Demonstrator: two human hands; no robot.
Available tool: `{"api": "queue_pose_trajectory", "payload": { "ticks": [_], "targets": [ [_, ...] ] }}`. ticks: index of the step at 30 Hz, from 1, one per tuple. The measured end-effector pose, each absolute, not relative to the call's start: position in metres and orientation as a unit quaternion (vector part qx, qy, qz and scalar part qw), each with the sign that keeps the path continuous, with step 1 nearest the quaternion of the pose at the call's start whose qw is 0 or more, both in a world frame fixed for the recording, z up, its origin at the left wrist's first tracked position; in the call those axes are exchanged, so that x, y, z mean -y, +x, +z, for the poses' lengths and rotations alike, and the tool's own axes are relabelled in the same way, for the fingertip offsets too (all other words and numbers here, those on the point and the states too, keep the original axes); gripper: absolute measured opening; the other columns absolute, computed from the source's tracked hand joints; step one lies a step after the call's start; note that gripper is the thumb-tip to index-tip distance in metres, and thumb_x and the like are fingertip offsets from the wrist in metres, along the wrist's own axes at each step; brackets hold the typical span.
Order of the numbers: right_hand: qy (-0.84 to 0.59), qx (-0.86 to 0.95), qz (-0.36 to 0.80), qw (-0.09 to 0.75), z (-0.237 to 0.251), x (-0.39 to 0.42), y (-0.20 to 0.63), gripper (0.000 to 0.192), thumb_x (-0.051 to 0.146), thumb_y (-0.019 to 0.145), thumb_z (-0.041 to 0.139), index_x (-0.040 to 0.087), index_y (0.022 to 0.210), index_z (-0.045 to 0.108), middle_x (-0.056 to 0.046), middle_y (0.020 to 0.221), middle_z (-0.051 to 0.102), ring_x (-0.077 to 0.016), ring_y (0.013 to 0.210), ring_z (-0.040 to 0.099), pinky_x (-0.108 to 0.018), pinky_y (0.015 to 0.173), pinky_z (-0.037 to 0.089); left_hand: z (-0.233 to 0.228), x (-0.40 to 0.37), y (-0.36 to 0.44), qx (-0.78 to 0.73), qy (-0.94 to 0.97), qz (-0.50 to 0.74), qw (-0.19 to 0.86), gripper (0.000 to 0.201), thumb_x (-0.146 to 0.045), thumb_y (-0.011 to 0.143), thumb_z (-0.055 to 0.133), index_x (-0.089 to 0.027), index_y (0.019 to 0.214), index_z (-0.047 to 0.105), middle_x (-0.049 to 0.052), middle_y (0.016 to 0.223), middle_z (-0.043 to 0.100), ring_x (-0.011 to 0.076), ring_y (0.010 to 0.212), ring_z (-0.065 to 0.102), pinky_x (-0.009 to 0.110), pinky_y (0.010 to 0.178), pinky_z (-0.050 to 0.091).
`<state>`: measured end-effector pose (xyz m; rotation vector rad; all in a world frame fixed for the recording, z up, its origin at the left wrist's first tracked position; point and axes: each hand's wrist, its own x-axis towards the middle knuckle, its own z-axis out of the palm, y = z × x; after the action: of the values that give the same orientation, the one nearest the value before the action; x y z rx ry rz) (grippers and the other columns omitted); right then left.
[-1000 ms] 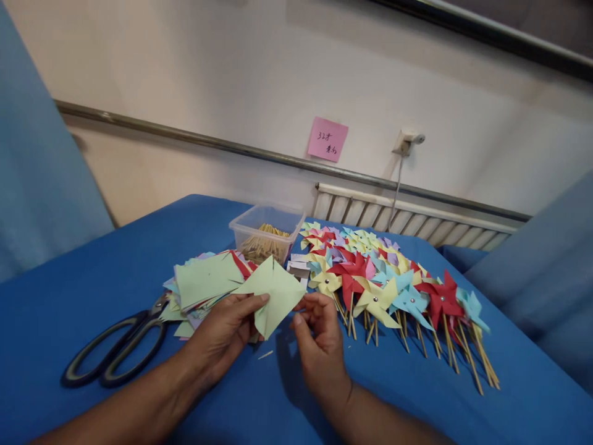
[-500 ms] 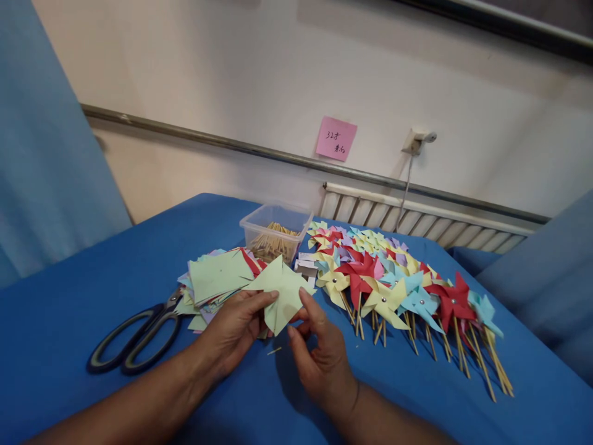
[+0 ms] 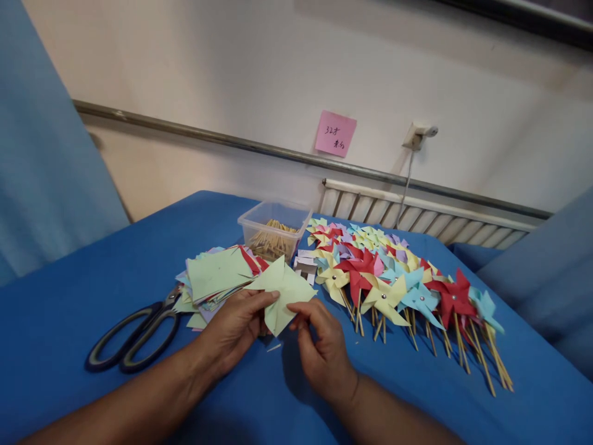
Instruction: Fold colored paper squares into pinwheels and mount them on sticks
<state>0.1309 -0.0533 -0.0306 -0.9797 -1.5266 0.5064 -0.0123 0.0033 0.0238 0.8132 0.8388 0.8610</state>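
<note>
Hands hide green paper's lower edge

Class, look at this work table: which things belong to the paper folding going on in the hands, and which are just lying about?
In hand:
left hand
right hand
light green paper piece, pinched by both

Lying about:
scissors
stack of cut paper
tub of wooden sticks
finished pinwheels
pink note on the wall
</note>
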Motion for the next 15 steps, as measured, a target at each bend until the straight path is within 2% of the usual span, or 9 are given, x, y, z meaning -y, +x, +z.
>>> {"api": "queue_pose_trajectory", "payload": {
  "ticks": [9,15],
  "targets": [
    [-0.445,0.65,0.191,0.586,-0.035,0.051,0.13,0.032,0.007,0.079,0.057,0.025,0.103,0.068,-0.003,0.087,0.064,-0.0175,0.076,0.059,-0.028,0.069,0.048,0.018,-0.003,-0.013,-0.392,0.377,0.381,0.748,0.018,-0.025,0.067,0.078,-0.016,0.081,0.074,0.007,0.076,0.075,0.0207,0.071,0.066,0.029,0.069,0.05],
    [-0.466,0.634,0.197,0.585,-0.035,0.051,0.13,0.014,0.013,0.08,0.063,0.023,0.087,0.07,-0.001,0.079,0.065,-0.0171,0.074,0.058,-0.028,0.069,0.047,0.013,-0.004,-0.014,-0.383,0.383,0.38,0.75,0.016,-0.023,0.067,0.077,-0.016,0.081,0.074,0.006,0.076,0.075,0.0186,0.069,0.064,0.027,0.068,0.049]
  ]
}}
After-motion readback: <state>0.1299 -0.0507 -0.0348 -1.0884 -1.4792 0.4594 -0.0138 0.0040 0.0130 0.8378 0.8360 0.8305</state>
